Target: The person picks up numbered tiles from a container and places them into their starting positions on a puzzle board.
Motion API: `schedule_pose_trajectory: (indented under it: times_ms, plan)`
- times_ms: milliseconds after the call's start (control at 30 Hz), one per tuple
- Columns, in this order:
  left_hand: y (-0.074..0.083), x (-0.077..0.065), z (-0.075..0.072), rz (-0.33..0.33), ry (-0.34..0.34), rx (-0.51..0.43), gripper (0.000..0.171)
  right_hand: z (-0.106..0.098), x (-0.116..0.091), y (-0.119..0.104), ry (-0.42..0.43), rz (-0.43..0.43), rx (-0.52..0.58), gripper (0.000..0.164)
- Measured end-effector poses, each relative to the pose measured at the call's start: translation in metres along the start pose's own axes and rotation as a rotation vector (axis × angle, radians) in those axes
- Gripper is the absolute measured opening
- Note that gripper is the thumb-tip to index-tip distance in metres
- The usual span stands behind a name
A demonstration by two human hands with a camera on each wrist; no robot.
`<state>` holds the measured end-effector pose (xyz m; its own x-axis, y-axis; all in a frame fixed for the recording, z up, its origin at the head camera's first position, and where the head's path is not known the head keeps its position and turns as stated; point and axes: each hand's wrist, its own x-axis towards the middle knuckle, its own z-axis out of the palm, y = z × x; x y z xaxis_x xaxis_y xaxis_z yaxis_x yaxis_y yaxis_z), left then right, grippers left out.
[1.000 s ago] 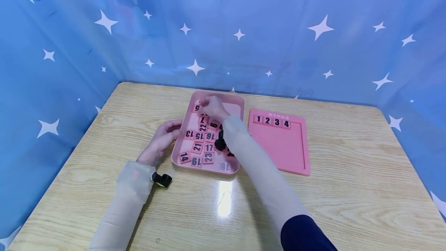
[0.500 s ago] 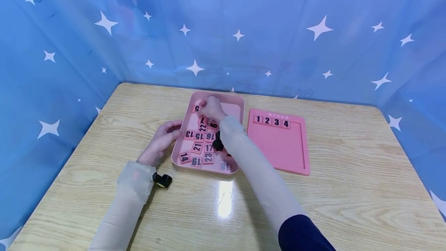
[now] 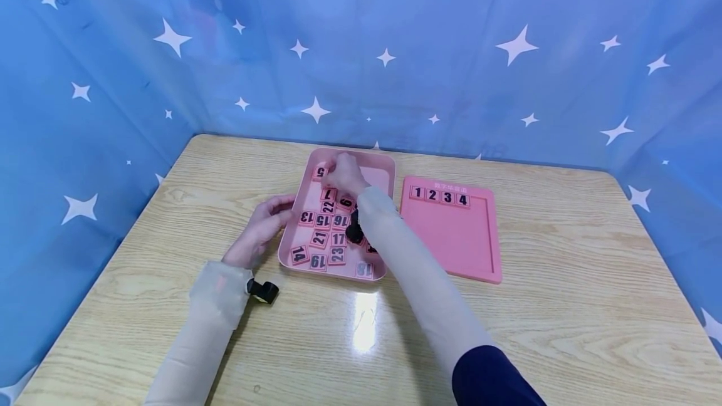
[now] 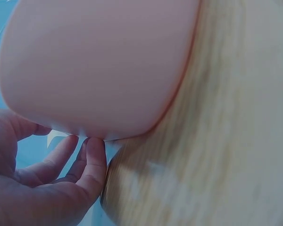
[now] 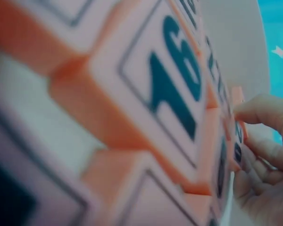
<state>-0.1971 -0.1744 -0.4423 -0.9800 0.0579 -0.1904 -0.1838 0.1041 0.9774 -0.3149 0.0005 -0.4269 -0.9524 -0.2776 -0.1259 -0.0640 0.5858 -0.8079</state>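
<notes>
Left hand (image 3: 262, 224), fingers loosely spread, touched tray (image 3: 380, 177) at its 9 o'clock side. Tile 5 (image 3: 320, 172), inside at 11 o'clock, had just shifted slightly toward 1 o'clock, pinched by right hand (image 3: 345, 174). Board (image 3: 451, 243), 3 o'clock, held only tiles 1–4 (image 3: 448, 198); 5 unplaced.

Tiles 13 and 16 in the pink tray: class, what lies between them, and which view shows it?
Tile 15 lies between tile 13 and tile 16 in the pink tray; the head view shows the three in a row.
</notes>
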Motion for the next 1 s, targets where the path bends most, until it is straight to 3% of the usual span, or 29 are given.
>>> schedule_pose_trajectory:
  times_ms: [100, 267, 467, 700, 1000]
  plan:
    - [0.001, 0.0, 0.002, -0.003, -0.002, 0.005, 0.048, -0.011, -0.003, -0.004, 0.021, -0.032, -0.003, 0.013]
    - [0.003, 0.0, 0.004, -0.021, -0.002, -0.002, 0.05, -0.041, -0.016, -0.021, 0.053, -0.138, -0.051, 0.032]
    - [0.002, -0.002, 0.002, -0.044, 0.002, 0.01, 0.049, -0.079, -0.042, -0.027, 0.078, -0.187, -0.068, 0.028]
    - [0.001, -0.003, 0.0, -0.033, -0.004, 0.012, 0.049, -0.121, -0.079, -0.007, 0.092, -0.166, -0.049, 0.031]
    - [0.002, -0.004, 0.003, -0.078, -0.007, -0.015, 0.049, -0.16, -0.127, 0.036, 0.136, -0.165, -0.145, 0.032]
